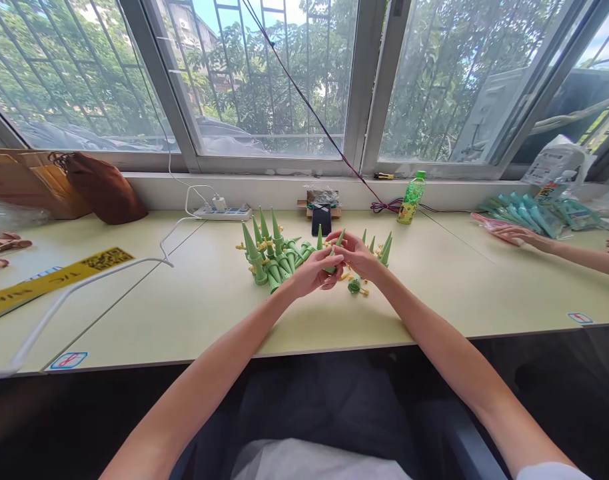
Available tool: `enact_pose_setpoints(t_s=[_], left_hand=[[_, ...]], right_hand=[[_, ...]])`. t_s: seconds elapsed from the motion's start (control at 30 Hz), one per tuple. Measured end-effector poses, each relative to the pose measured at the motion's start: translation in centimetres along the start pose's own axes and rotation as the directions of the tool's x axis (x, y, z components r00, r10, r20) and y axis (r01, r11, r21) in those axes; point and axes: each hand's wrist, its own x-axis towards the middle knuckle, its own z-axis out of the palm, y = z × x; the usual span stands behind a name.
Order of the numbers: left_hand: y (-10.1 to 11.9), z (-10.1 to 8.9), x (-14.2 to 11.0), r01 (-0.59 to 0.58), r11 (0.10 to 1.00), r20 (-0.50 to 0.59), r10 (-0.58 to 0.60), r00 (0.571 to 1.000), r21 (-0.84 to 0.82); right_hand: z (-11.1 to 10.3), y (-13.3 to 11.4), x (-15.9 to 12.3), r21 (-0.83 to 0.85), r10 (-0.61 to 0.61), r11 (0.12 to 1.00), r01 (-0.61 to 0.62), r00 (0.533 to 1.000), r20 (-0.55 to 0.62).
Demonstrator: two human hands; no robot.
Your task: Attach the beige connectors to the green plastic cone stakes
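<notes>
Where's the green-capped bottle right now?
In the head view, the green-capped bottle stands right of centre at the back of the table, just right of the coiled cable.

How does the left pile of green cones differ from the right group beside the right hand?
The left pile is larger and shows more cones than the right group. The left pile is mostly in plain view, whereas the right hand hides part of the right group. Both sit on the table and include upright green cones and small yellow parts.
</notes>
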Motion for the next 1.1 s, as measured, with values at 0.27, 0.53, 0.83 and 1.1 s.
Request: enact_pose_setpoints(t_s=[0.27,0.53,0.83,1.1], left_hand=[[-0.13,-0.01,-0.07,-0.012,0.999,-0.037,0.013,0.999,0.038],[-0.22,-0.19,0.08,-0.017,0.999,-0.043,0.018,0.999,0.040],[-0.31,-0.44,0.07,-0.002,0.999,-0.036,0.003,0.999,0.034],[-0.22,-0.07,-0.03,0.035,0.998,0.019,-0.034,0.999,-0.056]], right_hand=[[0.14,0.17,0.11,-0.032,-0.008,0.999,0.007,0.999,-0.035],[0.21,0.49,0.19,-0.037,-0.012,0.999,0.010,0.998,-0.063],[0.56,0.20,0.12,-0.020,0.009,1.000,-0.011,0.997,-0.079],[0.80,0.06,0.13,0.023,0.079,0.997,-0.077,0.993,-0.084]])
